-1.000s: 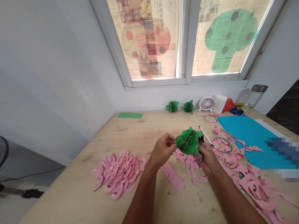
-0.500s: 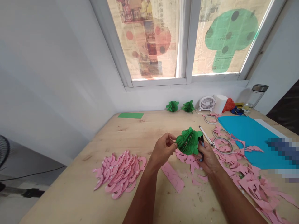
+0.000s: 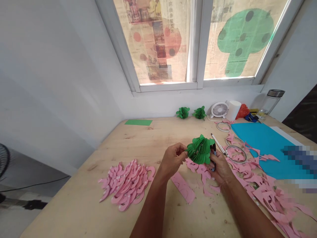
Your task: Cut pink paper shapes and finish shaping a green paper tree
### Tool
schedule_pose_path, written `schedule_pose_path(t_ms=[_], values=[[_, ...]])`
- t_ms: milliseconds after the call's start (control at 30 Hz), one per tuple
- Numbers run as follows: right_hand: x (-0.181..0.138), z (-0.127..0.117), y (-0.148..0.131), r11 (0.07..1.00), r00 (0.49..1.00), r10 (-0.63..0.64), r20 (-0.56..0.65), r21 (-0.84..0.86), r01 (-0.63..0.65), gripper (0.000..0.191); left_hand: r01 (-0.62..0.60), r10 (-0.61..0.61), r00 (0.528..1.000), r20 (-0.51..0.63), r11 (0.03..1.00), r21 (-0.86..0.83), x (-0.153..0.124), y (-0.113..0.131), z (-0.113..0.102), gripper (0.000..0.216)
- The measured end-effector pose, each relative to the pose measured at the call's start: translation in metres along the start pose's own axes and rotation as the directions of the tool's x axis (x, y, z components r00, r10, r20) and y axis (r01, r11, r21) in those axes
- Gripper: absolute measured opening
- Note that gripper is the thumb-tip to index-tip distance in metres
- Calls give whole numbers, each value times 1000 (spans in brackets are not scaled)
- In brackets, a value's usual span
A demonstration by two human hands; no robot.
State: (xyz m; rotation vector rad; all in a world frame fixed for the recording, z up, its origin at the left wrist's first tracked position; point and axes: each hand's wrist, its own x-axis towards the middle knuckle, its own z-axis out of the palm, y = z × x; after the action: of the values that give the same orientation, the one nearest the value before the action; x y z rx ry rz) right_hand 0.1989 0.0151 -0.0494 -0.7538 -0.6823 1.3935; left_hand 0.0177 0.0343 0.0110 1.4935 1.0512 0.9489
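Observation:
Between my two hands, above the table, is a layered green paper ornament (image 3: pixel 200 150), folded like a fan with scalloped edges. My left hand (image 3: pixel 174 158) pinches its left edge between thumb and fingers. My right hand (image 3: pixel 221 167) is closed around scissors (image 3: pixel 213 165) with dark handles at the ornament's right side; their blades are mostly hidden behind the paper. Whether the right fingers also grip the paper, I cannot tell. Below the hands lie a pink paper strip (image 3: pixel 183 188) with drawn curves and some pink cut scraps (image 3: pixel 204 175).
A pile of curved pink paper pieces (image 3: pixel 131 185) lies left. Pink scraps (image 3: pixel 269 201), hoops (image 3: pixel 236 154), a white pen (image 3: pixel 218 143) and blue sheets (image 3: pixel 267 145) are at right. Along the back stand two green ornaments (image 3: pixel 183 113), a small fan (image 3: pixel 219 109) and a glass bottle (image 3: pixel 271 104).
Almost nothing differs. My left hand has shifted very slightly, and the green paper ornament stays held in the same place.

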Motion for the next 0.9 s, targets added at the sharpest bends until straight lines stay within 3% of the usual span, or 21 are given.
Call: schedule_pose_path(t_ms=[900], values=[[-1,2,-2,1000,1000,-1,14,10,1,25,21,-21,1000,-18,1000,-7,0,1,0,7]])
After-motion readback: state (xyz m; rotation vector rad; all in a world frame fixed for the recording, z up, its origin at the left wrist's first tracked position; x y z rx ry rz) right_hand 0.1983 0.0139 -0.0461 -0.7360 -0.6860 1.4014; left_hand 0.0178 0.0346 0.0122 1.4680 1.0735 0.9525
